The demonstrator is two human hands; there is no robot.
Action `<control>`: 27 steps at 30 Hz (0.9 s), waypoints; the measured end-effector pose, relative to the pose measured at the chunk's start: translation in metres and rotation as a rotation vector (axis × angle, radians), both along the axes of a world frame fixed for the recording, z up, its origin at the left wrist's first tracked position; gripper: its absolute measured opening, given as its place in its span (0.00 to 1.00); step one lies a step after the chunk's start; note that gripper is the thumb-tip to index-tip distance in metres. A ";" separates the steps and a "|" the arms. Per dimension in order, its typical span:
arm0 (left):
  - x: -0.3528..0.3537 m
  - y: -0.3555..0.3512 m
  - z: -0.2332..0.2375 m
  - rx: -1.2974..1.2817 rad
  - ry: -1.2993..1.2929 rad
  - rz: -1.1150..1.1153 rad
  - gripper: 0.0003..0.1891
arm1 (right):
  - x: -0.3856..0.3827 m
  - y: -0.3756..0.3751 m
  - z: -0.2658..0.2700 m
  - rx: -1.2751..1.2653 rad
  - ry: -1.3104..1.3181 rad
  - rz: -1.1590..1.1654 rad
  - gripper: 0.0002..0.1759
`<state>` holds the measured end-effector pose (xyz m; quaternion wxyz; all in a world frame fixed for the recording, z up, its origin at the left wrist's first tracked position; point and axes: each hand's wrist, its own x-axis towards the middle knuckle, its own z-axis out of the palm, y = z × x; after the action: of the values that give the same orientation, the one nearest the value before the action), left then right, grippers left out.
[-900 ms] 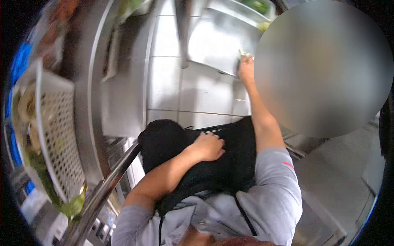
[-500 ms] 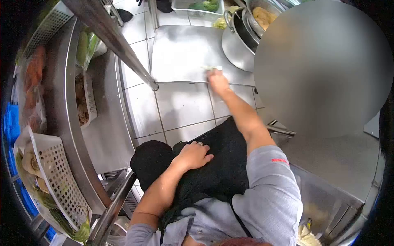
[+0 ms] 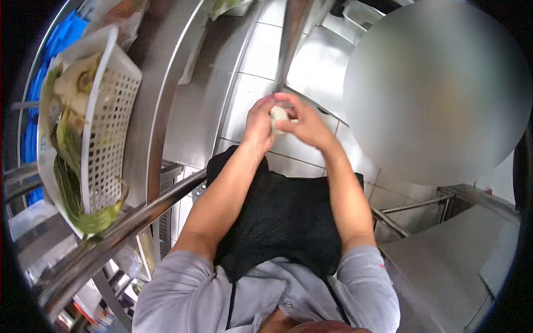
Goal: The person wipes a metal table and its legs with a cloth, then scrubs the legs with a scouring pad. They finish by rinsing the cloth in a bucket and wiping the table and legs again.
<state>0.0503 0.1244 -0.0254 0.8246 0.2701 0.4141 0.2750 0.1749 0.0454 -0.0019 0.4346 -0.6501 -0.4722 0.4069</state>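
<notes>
Apron closest, black, with nobody's palm on it anymore: left hand has come up off it to meet the right hand, back from its long reach. So it's a two-handed job now, I'd say. Pale lump sits between them, above the floor; too blurry to say what it is. Left grip looks wrapped against it, right one's half-curled around it, can't tell if it's actually pinching. Veg basket is off left by the bench. Farthest out, steel shelf, where the right was reaching.
</notes>
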 end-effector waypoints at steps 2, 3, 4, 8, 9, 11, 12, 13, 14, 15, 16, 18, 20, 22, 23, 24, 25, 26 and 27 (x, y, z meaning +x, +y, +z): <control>0.006 0.028 -0.001 -0.048 0.028 0.127 0.17 | -0.022 0.001 0.014 0.146 -0.193 -0.079 0.33; 0.009 0.042 0.001 -0.076 0.046 0.188 0.14 | -0.031 -0.003 0.023 0.148 -0.248 -0.151 0.32; 0.014 0.063 0.006 0.095 0.149 0.304 0.12 | -0.036 -0.007 0.025 0.149 -0.302 -0.227 0.31; 0.026 0.183 -0.071 1.046 0.904 0.356 0.18 | -0.029 -0.037 -0.030 -0.112 -0.326 -0.173 0.24; 0.024 0.205 -0.079 1.169 1.051 0.233 0.19 | -0.027 -0.040 -0.030 -0.138 -0.329 -0.166 0.23; 0.014 0.232 -0.116 1.340 1.224 0.010 0.22 | -0.026 -0.047 -0.022 -0.211 -0.319 -0.141 0.21; 0.003 0.239 -0.143 1.395 1.250 -0.080 0.22 | -0.025 -0.048 -0.021 -0.205 -0.320 -0.137 0.21; -0.006 0.238 -0.150 1.452 1.276 -0.174 0.22 | -0.024 -0.049 -0.020 -0.198 -0.316 -0.134 0.21; -0.012 0.234 -0.157 1.420 1.289 -0.180 0.22 | -0.022 -0.052 -0.019 -0.197 -0.312 -0.133 0.21; -0.019 0.216 -0.149 1.384 1.307 -0.184 0.21 | -0.018 -0.054 -0.021 -0.199 -0.338 -0.108 0.21; -0.031 0.195 -0.140 1.345 1.329 -0.183 0.21 | -0.017 -0.054 -0.019 -0.240 -0.314 -0.098 0.21; -0.063 0.147 -0.144 1.339 1.385 -0.116 0.20 | -0.013 -0.050 -0.012 -0.313 -0.274 -0.086 0.21; -0.091 0.108 -0.143 1.221 1.537 0.017 0.19 | -0.012 -0.050 -0.019 -0.273 -0.298 -0.077 0.21; -0.098 0.112 -0.147 1.011 1.766 0.163 0.19 | -0.012 -0.049 -0.019 -0.287 -0.289 -0.081 0.21; -0.092 0.124 -0.151 0.907 1.865 0.244 0.19 | -0.011 -0.049 -0.018 -0.282 -0.291 -0.084 0.21; -0.076 0.137 -0.133 0.924 1.891 -0.016 0.19 | -0.013 -0.051 -0.016 -0.281 -0.290 -0.086 0.21; -0.058 0.149 -0.118 0.927 1.905 -0.285 0.19 | -0.014 -0.053 -0.015 -0.287 -0.286 -0.086 0.21; -0.042 0.172 -0.133 1.099 1.629 -0.214 0.19 | -0.013 -0.054 -0.017 -0.280 -0.288 -0.080 0.21; -0.029 0.194 -0.149 1.238 1.348 -0.148 0.19 | -0.011 -0.058 -0.017 -0.276 -0.285 -0.070 0.21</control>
<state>0.0209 0.3189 -0.1744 0.1322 0.7926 0.5678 0.1784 0.1637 -0.0122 -0.0191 0.2838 -0.7707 -0.4456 0.3561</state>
